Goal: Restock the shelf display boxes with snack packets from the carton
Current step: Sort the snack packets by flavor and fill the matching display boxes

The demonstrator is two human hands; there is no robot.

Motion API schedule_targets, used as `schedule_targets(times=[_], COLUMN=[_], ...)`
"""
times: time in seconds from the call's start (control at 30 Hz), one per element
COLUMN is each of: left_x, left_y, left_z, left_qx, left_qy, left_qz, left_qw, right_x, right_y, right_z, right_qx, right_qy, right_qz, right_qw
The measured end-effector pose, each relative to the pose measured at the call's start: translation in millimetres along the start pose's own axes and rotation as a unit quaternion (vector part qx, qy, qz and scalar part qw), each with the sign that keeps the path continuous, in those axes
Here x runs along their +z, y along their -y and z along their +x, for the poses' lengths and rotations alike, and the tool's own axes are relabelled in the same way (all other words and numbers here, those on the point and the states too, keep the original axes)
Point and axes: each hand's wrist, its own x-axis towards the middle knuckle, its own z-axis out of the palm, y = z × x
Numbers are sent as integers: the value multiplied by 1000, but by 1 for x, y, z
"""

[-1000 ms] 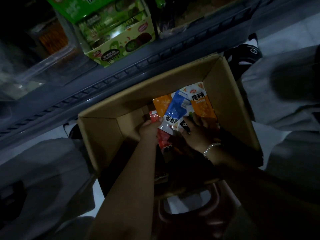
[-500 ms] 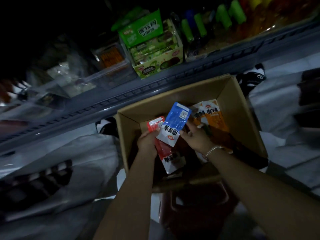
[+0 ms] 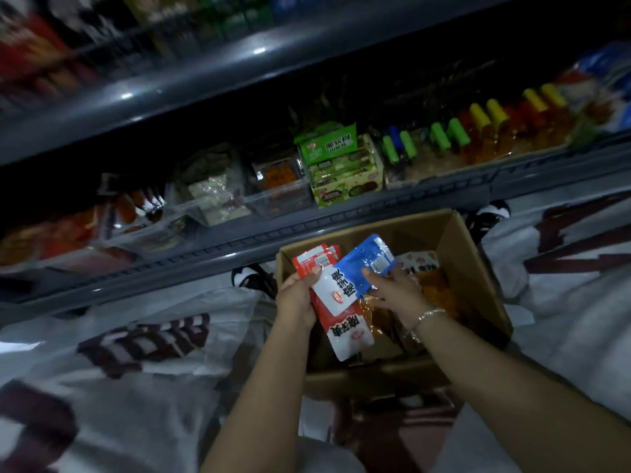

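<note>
White sacks with dark red printed lettering (image 3: pixel 143 339) lie on the floor to both sides. A dark shoe with white markings (image 3: pixel 254 276) rests below the grey shelf edge (image 3: pixel 239 249). A second matching shoe (image 3: pixel 488 216) lies further right. A red stool (image 3: pixel 392 435) stands at the lower centre.

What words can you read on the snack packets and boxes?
"魔芋爽": red packet, held in the left hand.
Blue packet, under the right hand: big characters, too tilted to read surely.
Green box on the shelf: lettering too blurred.
Orange packet in the carton: too dark and blurred.
</note>
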Motion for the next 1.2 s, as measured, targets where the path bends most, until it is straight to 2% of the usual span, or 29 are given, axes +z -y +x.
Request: schedule_targets(times=[0.1, 0.33, 0.47, 0.6, 0.77, 0.87, 1.1, 1.2], left_x=[16, 52, 63, 82, 101, 110, 126, 132], left_y=[-9, -56, -92, -115, -147, -166, -192, -197], left_z=[-15, -45, -66, -95, -110, -117, -124, -122], left_qx=[0, 12, 46, 79, 120, 113, 144, 171], left_qy=[29, 85, 95, 114, 110, 141, 286, 299], left_qz=[-6, -24, -23, -1, 6, 12, 27, 18], left_qw=[1000, 996, 994, 990, 987, 984, 947, 939], right_x=[4, -11, -24, -17, -1, 6, 16, 17], right_y=[18, 89, 132, 163, 193, 206, 238, 248], right_z=[-8, -25, -47, -71, -83, -84, -74, -73], right_qx=[-9, -126, -141, -147, -171, -227, -352, -402], right_qy=[-19, -53, 28, 123, 150, 107, -18, -55], right_qz=[109, 48, -38, -9, -55, -104, -122, -135], right_qw=[994, 989, 989, 981, 972, 963, 928, 904])
